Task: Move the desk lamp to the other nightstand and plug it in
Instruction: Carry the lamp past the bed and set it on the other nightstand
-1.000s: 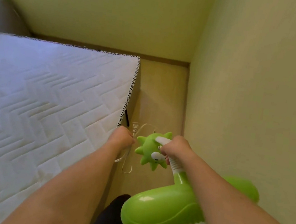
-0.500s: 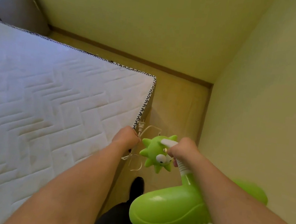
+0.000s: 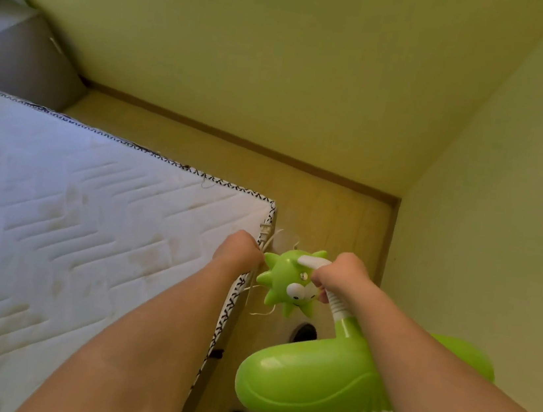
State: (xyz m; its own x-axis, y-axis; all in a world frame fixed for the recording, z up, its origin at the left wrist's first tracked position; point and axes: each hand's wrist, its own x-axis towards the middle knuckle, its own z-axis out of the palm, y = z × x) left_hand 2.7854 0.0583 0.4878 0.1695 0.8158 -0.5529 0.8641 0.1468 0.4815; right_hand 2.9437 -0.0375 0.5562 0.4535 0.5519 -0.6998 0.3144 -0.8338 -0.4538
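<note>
I carry a bright green desk lamp (image 3: 306, 379) in front of me, its fat base low in view and its spiky cartoon head (image 3: 287, 285) pointing forward. My right hand (image 3: 340, 277) is closed around the lamp's white flexible neck just behind the head. My left hand (image 3: 238, 253) grips the bundled white cord (image 3: 267, 240), whose plug (image 3: 265, 229) sticks up above my fist while loose loops hang below. Both hands hover over the mattress corner and the floor strip.
A white quilted mattress (image 3: 70, 231) with black-and-white piping fills the left. A narrow wooden floor strip (image 3: 332, 207) runs between it and the yellow-green walls (image 3: 486, 217). A grey piece of furniture (image 3: 17, 54) stands at the far left corner. My dark shoe (image 3: 305, 333) shows below.
The view has swung left and forward along the bed's foot, revealing more floor beyond the mattress corner and the grey furniture. Both hands keep the same grips on lamp and cord.
</note>
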